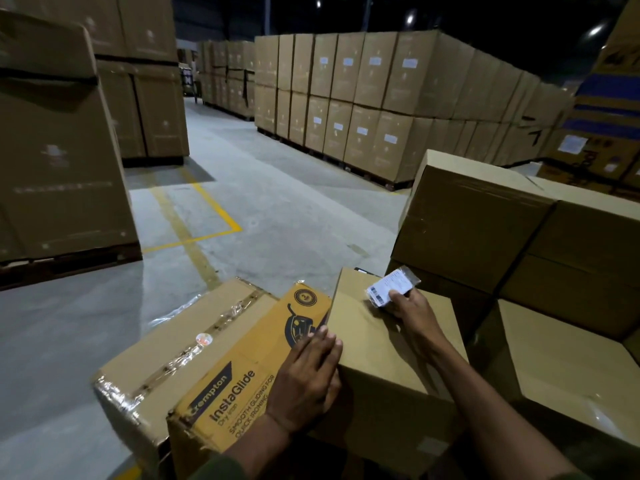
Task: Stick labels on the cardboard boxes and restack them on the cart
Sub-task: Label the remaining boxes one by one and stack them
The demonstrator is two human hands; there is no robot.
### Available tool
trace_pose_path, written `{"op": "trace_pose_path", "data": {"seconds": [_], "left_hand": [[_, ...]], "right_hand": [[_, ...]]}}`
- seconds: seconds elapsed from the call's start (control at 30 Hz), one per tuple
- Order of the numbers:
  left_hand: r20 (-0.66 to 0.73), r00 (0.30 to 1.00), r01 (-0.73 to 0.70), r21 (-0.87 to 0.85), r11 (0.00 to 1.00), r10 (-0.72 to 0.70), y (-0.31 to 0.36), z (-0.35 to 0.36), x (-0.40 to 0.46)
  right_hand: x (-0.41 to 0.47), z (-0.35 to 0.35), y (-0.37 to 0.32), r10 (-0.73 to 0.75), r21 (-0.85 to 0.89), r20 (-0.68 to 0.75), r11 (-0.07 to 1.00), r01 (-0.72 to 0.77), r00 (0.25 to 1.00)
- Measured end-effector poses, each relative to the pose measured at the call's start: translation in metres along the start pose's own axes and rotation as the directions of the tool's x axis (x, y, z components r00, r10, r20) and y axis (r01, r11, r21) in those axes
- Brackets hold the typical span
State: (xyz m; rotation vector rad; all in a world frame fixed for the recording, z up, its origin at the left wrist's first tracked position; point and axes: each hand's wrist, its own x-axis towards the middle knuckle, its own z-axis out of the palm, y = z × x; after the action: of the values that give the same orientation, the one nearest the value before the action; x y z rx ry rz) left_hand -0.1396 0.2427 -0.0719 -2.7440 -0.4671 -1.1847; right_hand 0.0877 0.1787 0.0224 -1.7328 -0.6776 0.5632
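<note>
1. Warehouse floor [263,188]: grey concrete with yellow lines painted on it.
2. Pallet stacks [381,98]: big blocks of brown cartons stand around the aisle, the middle block two tiers high with white slips on many faces; another stack [59,150] looms at the left edge.
3. Plain boxes on the right [485,220]: at least four brown cardboard boxes stacked beside the person, two on top, the others below; the exact count is hidden by the frame edge.
4. Taped box [180,351]: one carton lower left, sealed with clear tape, a small round sticker on its top.
5. Printed box [242,386]: one yellow carton with an iron drawing and "InstaGlide" lettering, lying against the taped box.
6. Plain box [377,341]: one unprinted carton directly before the person, touching the printed box.
7. Left hand [308,372]: fingers straight, lying flat across the left edge of the plain box, clasping nothing.
8. Right hand [408,306]: at the far top of the plain box, fingers pinching the labels.
9. Labels [391,287]: a small white bundle with barcodes; the number of sheets cannot be told.
</note>
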Motion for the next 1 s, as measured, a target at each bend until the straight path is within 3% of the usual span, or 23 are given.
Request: {"op": "trace_pose_path", "data": {"seconds": [0.1, 0.2, 0.33, 0.4, 0.53, 0.73, 0.87, 1.0], "left_hand": [[0.009, 1.000, -0.010, 0.021, 1.000, 0.009, -0.001, -0.001, -0.001], [0.043, 0.999, -0.009, 0.021, 1.000, 0.008, -0.002, -0.003, -0.001], [0.087, 0.996, 0.019, 0.025, 1.000, -0.021, 0.005, -0.007, -0.002], [0.117, 0.992, 0.030, 0.045, 0.999, -0.035, 0.008, -0.012, -0.001], [0.220, 0.972, 0.048, 0.135, 0.990, -0.077, 0.013, -0.023, 0.001], [0.366, 0.914, 0.071, 0.282, 0.957, -0.176, 0.020, -0.048, 0.006], [0.320, 0.897, 0.183, 0.362, 0.914, -0.306, 0.035, -0.079, -0.031], [0.368, 0.819, 0.231, 0.493, 0.839, -0.441, 0.033, -0.125, -0.097]], "right_hand": [[-0.013, 0.016, -0.003, -0.032, 0.043, 0.072, 0.999, 0.029, 0.997], [-0.034, 0.006, -0.004, -0.067, -0.025, 0.120, 0.997, 0.070, 0.990], [-0.037, -0.027, 0.002, -0.081, -0.024, 0.084, 0.996, 0.083, 0.993], [-0.028, -0.029, 0.002, -0.055, 0.023, 0.052, 0.998, 0.053, 0.997], [-0.023, -0.011, -0.001, 0.030, 0.274, 0.031, 0.961, -0.037, 0.999], [-0.055, 0.010, -0.014, 0.052, 0.407, 0.157, 0.906, -0.112, 0.986], [-0.080, 0.020, -0.017, -0.086, 0.395, 0.210, 0.919, -0.004, 0.974], [-0.115, 0.059, -0.028, -0.217, 0.353, 0.324, 0.931, 0.095, 0.921]]}}
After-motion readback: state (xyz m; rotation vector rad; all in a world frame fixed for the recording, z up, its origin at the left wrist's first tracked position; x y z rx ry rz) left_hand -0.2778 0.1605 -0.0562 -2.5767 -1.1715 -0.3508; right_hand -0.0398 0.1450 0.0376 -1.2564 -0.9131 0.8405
